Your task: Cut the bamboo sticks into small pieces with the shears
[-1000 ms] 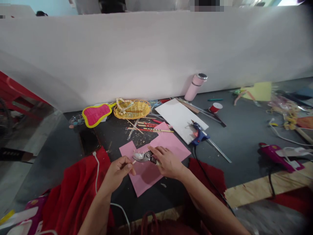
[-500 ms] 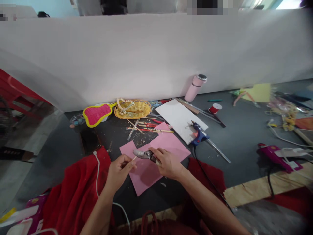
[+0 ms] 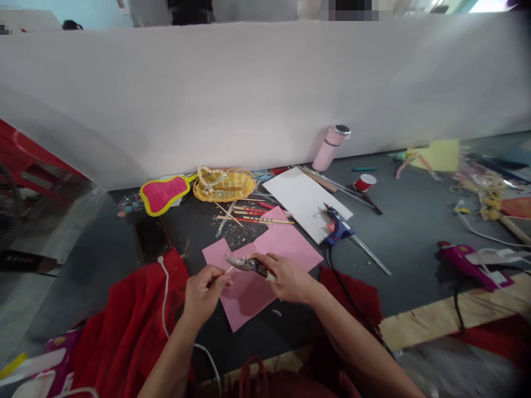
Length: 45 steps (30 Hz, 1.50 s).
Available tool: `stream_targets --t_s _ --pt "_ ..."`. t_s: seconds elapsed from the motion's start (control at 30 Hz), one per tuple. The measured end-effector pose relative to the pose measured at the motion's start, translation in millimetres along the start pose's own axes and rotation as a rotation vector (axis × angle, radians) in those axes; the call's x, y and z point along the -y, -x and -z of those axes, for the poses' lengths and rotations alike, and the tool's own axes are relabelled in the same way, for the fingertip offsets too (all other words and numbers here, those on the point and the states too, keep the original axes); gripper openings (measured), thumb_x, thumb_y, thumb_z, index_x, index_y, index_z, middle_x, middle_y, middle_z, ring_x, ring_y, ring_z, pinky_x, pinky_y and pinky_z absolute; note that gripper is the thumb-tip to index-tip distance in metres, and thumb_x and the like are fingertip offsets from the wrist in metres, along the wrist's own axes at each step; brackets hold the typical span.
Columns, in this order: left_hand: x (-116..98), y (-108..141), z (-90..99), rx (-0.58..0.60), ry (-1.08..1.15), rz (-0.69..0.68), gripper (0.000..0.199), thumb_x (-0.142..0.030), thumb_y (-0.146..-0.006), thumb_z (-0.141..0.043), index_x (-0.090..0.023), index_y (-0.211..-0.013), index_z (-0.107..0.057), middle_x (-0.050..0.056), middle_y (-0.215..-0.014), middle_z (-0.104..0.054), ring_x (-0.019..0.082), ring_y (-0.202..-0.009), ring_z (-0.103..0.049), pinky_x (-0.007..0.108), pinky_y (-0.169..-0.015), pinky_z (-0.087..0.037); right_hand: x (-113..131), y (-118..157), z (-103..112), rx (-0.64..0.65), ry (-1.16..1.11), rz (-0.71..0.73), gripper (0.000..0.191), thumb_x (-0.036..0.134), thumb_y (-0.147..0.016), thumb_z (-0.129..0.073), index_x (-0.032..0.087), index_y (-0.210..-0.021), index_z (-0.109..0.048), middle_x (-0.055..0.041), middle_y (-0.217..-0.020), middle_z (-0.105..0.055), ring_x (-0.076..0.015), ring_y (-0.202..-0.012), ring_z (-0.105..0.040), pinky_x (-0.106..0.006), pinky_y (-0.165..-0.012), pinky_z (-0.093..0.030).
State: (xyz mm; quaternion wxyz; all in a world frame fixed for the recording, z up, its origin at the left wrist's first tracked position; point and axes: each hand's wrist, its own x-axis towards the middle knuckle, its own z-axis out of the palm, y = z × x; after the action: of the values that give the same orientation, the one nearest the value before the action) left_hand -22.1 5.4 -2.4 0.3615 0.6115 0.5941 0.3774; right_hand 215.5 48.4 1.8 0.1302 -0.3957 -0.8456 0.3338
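My left hand (image 3: 204,290) pinches a thin wooden stick (image 3: 228,270), most of it hidden by the fingers. In my right hand (image 3: 290,277) is a pair of pruning shears (image 3: 246,263), gripped by the handles. The blades point left and meet the stick's tip; whether they are fully closed I cannot make out. Both hands are over a pink sheet of paper (image 3: 244,304). Just beyond lie several printed chopsticks (image 3: 253,219) and small wooden scraps.
A yellow wicker basket (image 3: 236,188) and a pink fan-shaped piece (image 3: 164,194) stand behind. A blue glue gun (image 3: 338,229) rests on a white board (image 3: 296,190). A pink flask (image 3: 329,148) leans by the partition. Left are a phone (image 3: 152,240) and red cloth (image 3: 124,315).
The shears have turned slightly and shifted a little with my right hand. Small pale bits now show by the blades. My left hand keeps its pinch on the stick.
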Motion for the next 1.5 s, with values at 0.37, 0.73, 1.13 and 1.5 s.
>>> stream_targets --t_s 0.37,0.73,1.13,1.5 --pt "2 -5 3.8 0.235 0.423 0.167 0.028 -0.038 -0.082 -0.059 -0.016 -0.065 -0.053 0.001 -0.055 -0.066 0.008 -0.044 -0.042 0.019 -0.046 -0.028 -4 -4 -7 -0.122 0.195 0.011 0.065 0.011 -0.077 -0.046 0.019 -0.140 -0.030 -0.0105 -0.113 -0.054 -0.0236 -0.103 -0.049 -0.038 -0.089 -0.039" --pt "2 -5 2.1 0.196 0.521 0.254 0.032 -0.041 -0.078 -0.064 -0.015 -0.065 -0.051 0.001 -0.052 -0.065 0.005 -0.039 -0.034 0.018 -0.042 -0.022 2 -2 -8 -0.068 0.131 -0.022 0.056 0.011 -0.079 -0.047 0.021 -0.133 -0.036 -0.0064 -0.097 -0.056 -0.0192 -0.082 -0.054 -0.030 -0.075 -0.042" --pt "4 -4 0.4 0.181 0.491 0.129 0.030 -0.041 -0.080 -0.063 -0.015 -0.065 -0.055 0.002 -0.054 -0.065 0.009 -0.049 -0.051 0.019 -0.050 -0.034 0 1 -2 -0.017 0.029 0.054 0.064 0.011 -0.076 -0.050 0.019 -0.137 -0.032 -0.0080 -0.105 -0.057 -0.0196 -0.089 -0.055 -0.031 -0.081 -0.044" --pt "-5 -8 3.6 0.389 0.792 0.430 0.042 -0.047 -0.068 -0.072 -0.015 -0.060 -0.047 0.002 -0.043 -0.059 0.001 -0.032 -0.019 0.018 -0.037 -0.007 3 -4 -10 -0.101 0.107 0.030 0.058 0.013 -0.079 -0.046 0.020 -0.135 -0.036 -0.0077 -0.102 -0.055 -0.0198 -0.087 -0.053 -0.032 -0.081 -0.042"
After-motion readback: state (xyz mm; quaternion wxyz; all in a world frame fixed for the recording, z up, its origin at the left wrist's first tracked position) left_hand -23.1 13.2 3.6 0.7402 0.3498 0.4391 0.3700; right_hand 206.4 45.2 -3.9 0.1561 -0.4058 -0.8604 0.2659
